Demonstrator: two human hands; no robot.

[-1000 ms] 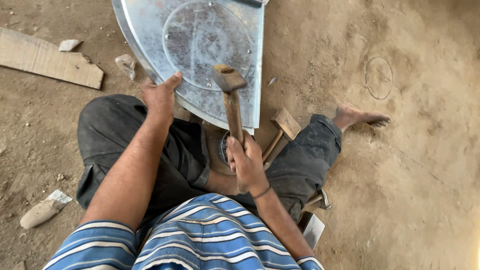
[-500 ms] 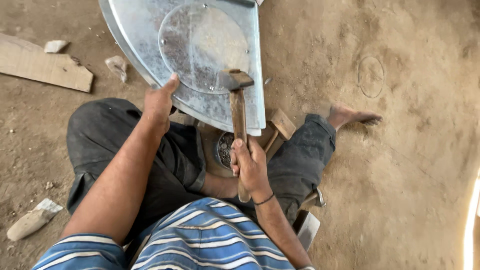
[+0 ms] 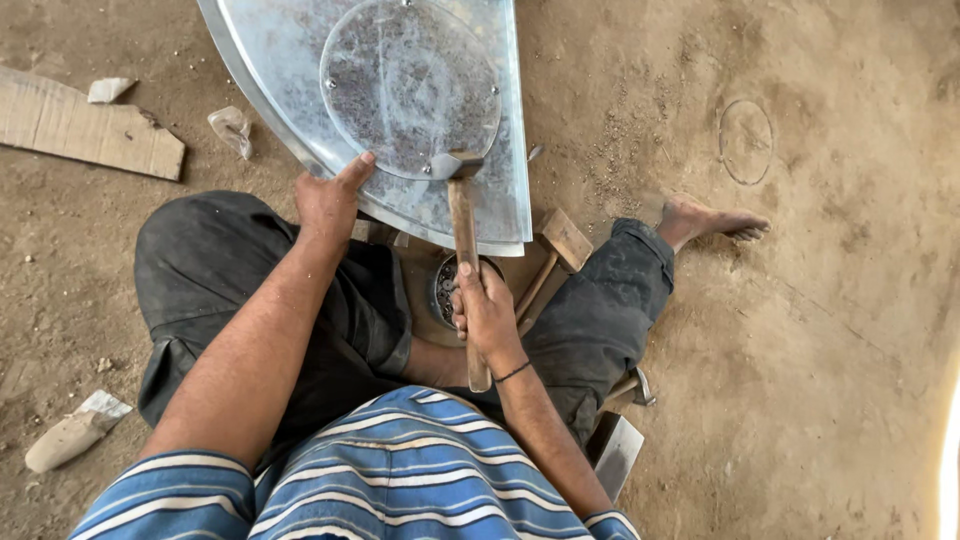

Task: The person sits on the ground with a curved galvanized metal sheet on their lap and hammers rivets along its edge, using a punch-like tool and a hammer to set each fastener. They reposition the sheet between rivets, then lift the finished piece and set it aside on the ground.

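Note:
I sit cross-legged on a dirt floor. A shiny fan-shaped metal sheet (image 3: pixel 280 70) with a round metal disc (image 3: pixel 410 85) fixed on it lies in front of my legs. My left hand (image 3: pixel 328 200) grips the sheet's curved near edge, thumb on top. My right hand (image 3: pixel 485 310) is closed around the wooden handle of a hammer (image 3: pixel 462 215). The hammer's head rests on the disc's near rim.
A wooden mallet (image 3: pixel 555 250) lies under the sheet's right corner beside a small round dark tin (image 3: pixel 443 290). A cardboard piece (image 3: pixel 85 130) lies at far left, stone scraps (image 3: pixel 70 435) at lower left, a metal block (image 3: pixel 615 450) by my right thigh.
The hammer head has come down from above the sheet onto the disc's near rim. My left hand keeps its hold on the sheet's edge.

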